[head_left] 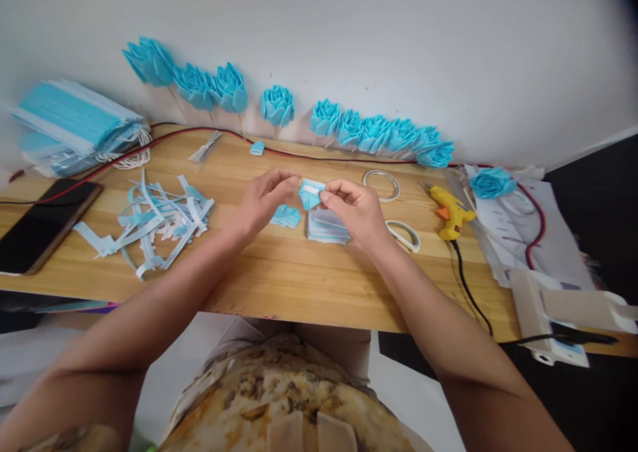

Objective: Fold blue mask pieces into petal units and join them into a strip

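Over the middle of the wooden table (299, 286), my left hand (264, 199) and my right hand (353, 209) both pinch a small folded piece of blue mask fabric (310, 194) with a strip of white tape on it. The fingers of both hands are closed on it. Just below lie another folded blue piece (286, 217) and a small stack of cut blue squares (326, 229).
A pile of cut mask strips (154, 223) lies at the left, beside a phone (42, 223) and a stack of blue face masks (74, 123). Blue fabric roses (379, 133) lean against the wall. A tape roll (381, 185), scissors (406, 234) and a yellow glue gun (451, 211) sit at the right.
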{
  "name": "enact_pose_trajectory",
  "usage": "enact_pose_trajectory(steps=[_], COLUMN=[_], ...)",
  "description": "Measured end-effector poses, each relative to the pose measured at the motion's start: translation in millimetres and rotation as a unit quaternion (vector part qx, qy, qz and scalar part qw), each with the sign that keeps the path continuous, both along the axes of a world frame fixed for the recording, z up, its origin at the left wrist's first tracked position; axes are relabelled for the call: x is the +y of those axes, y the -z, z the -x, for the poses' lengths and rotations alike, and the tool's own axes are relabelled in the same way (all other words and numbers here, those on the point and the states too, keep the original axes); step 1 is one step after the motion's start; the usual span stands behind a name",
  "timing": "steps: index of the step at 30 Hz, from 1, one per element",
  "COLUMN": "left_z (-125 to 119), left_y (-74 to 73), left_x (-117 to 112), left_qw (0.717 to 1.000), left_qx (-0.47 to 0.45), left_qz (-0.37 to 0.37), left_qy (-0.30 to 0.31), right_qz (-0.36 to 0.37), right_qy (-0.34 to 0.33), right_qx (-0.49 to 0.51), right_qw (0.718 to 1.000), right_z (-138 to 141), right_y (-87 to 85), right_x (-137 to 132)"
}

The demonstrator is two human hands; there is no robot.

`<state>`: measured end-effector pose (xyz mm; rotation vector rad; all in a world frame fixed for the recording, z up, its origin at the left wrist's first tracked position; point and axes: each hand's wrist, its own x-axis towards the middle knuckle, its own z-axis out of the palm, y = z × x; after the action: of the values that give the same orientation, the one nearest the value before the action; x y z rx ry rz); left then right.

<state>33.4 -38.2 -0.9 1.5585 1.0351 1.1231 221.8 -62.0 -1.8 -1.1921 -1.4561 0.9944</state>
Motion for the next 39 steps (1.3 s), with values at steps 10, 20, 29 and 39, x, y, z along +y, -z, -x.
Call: enact_pose_trajectory(steps=[10,20,29,39], left_z=[-3.0,-2.2,-6.0,-7.7], left_y=[0.4,-2.9,-1.8,-4.2], left_x=[-4.1,-4.5,-7.8,-11.0], left_qw=[0.997,0.998,1.0,0.997], left_qx=[-0.026,0.011,0.017,0.049], left_qz=[0.052,0.037,-0.024,-0.05], left_qy=[0.054,0.044,-0.001,0.025], right_qz=[0.017,-0.015,-0.272,-0.213], right_qy=[-0.047,-0.027,0.066,0.038], right_qx=[-0.017,-0.083,-0.274,-0.248], right_qw=[0.999,0.996,0.92,0.944], right_z=[-0.1,-1.6,6.0,4.8], right_y=[-0.1,5.9,-3.4,5.9], right_x=[-1.6,0.9,-13.8,-7.9])
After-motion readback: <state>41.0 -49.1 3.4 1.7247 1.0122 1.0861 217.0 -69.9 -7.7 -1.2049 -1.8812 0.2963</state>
